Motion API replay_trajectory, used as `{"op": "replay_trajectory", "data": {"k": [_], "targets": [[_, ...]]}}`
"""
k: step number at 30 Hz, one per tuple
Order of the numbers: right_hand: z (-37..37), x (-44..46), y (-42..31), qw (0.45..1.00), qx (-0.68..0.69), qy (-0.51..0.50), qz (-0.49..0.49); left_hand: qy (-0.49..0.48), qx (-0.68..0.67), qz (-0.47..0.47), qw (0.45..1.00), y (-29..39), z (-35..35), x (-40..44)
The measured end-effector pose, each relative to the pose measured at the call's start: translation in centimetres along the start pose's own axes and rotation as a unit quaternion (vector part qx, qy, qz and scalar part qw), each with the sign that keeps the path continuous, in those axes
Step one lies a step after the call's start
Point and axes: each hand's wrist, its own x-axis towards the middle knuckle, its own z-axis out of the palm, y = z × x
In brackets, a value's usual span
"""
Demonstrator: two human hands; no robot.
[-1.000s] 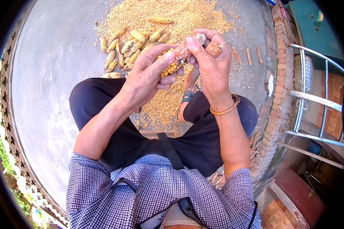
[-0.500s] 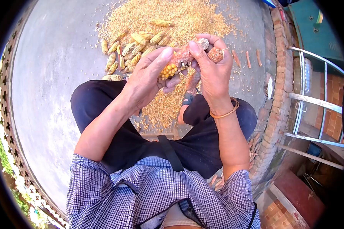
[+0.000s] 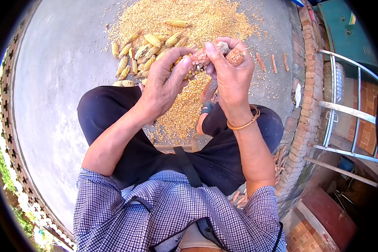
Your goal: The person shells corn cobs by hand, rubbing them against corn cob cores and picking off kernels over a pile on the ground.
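A partly shelled corn cob is held up between my two hands, its bare pinkish part showing in the middle. My left hand is closed round its left end, where some yellow kernels remain on it and the fingers cover most of them. My right hand is closed at the right end, thumb across the top. A second, bare reddish cob sticks out between that hand's thumb and fingers. Below the hands, loose kernels cover the ground between my legs.
Several unshelled ears of corn lie ahead on the left, beside a wide spread of kernels. Bare cobs lie to the right, and more lie by my right hip. A brick edge and a metal ladder-like frame stand at right.
My left hand has turned and its fingers now cover the yellow kernels that showed before. The right hand has shifted slightly left, still gripping the cobs.
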Motion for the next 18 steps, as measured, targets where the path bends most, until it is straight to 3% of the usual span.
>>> {"op": "replay_trajectory", "data": {"k": [5, 14, 18], "targets": [[0.0, 0.0, 0.1, 1.0, 0.003, 0.011, -0.006, -0.01, -0.041, -0.037, 0.998, -0.1, 0.0, 0.1], [0.3, -0.2, 0.2, 1.0, -0.024, 0.016, -0.008, 0.053, 0.143, 0.135, 0.979, -1.8, 0.1, 0.7], [1.0, -0.6, 0.4, 0.999, -0.029, 0.015, -0.038, 0.046, 0.127, 0.076, 0.988, -1.6, -0.4, 0.8]]}}
